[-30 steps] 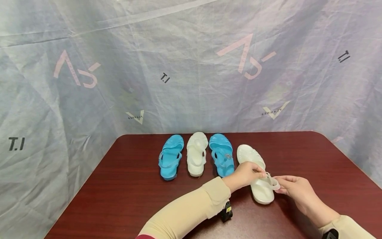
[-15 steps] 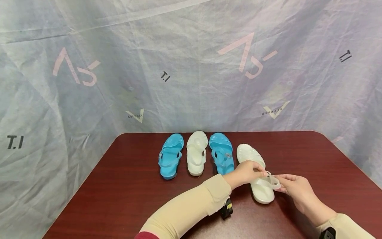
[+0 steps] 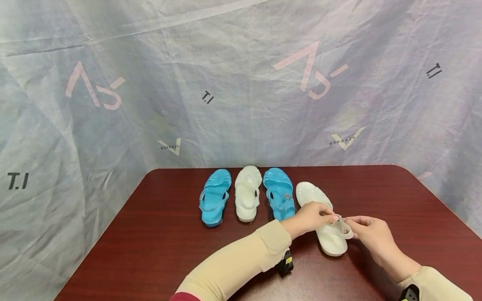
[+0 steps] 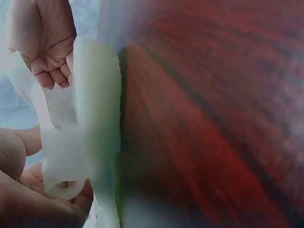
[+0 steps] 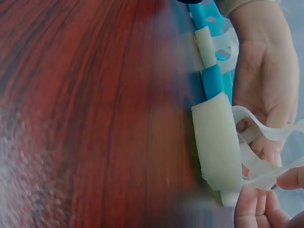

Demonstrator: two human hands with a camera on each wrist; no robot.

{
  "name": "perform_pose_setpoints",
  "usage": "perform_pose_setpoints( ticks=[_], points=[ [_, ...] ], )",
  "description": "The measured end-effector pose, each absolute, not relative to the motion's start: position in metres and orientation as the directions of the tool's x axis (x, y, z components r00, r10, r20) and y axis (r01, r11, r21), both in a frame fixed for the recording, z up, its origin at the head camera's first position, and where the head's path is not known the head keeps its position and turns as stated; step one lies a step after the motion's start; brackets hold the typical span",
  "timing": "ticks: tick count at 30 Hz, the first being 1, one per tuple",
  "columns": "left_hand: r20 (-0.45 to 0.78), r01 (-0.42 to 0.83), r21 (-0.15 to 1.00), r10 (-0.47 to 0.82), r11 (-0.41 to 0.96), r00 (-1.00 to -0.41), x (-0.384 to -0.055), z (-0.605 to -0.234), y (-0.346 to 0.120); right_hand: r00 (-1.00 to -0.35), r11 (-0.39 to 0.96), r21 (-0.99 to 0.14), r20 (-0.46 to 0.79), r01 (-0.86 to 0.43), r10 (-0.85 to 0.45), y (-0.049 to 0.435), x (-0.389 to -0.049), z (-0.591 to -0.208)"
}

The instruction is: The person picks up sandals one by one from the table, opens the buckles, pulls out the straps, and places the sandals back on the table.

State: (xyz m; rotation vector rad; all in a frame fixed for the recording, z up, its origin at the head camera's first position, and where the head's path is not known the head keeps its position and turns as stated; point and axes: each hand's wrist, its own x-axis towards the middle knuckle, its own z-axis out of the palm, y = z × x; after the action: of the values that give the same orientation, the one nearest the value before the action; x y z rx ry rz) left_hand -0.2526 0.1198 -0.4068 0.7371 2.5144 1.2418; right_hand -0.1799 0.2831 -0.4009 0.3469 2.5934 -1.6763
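A white jelly sandal (image 3: 331, 244) rests on the table at the right of the row, toe pointing away. Reaching across its footbed, my left hand (image 3: 311, 215) pinches the strap by the small buckle (image 3: 339, 218). On the outer side, my right hand (image 3: 373, 235) pinches the ankle strap (image 3: 347, 230) between thumb and fingers. Seen from the left wrist, the pale heel (image 4: 99, 90) stands between both hands and the table. In the right wrist view the thin straps (image 5: 261, 130) rise beside the heel, with right fingertips (image 5: 254, 202) close below. Fingers partly hide the buckle.
Left of the worked sandal stand a blue sandal (image 3: 279, 192), another white sandal (image 3: 247, 194) and a second blue sandal (image 3: 214, 198), in a row near the back edge of the dark red table (image 3: 162, 242). A printed grey cloth (image 3: 233, 83) hangs behind.
The white sandal has shifted slightly left. My right hand has moved a little up and left along the strap, while the left hand keeps its hold by the buckle.
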Motion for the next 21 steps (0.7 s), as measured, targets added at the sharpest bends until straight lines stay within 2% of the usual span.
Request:
perform_pose_setpoints(
  ticks=[3,10,21],
  points=[
    [0.005,0.306,0.818,0.527,0.487,-0.850,-0.2532,-0.4092,0.1213,-0.969,0.385,-0.895,-0.163,0.224,0.184,0.2834,-0.1798,-0.4009],
    [-0.040,0.139,0.936,0.489,0.324,-0.872,-0.2513,-0.4099,0.1234,-0.967,0.380,-0.897,-0.158,0.226,0.202,0.2838,-0.1815,-0.4013],
    [-0.020,0.219,0.877,0.488,0.427,-0.872,-0.2474,-0.4050,0.1212,-0.981,0.425,-0.886,-0.139,0.185,0.137,0.2887,-0.1882,-0.4021]
  ],
)
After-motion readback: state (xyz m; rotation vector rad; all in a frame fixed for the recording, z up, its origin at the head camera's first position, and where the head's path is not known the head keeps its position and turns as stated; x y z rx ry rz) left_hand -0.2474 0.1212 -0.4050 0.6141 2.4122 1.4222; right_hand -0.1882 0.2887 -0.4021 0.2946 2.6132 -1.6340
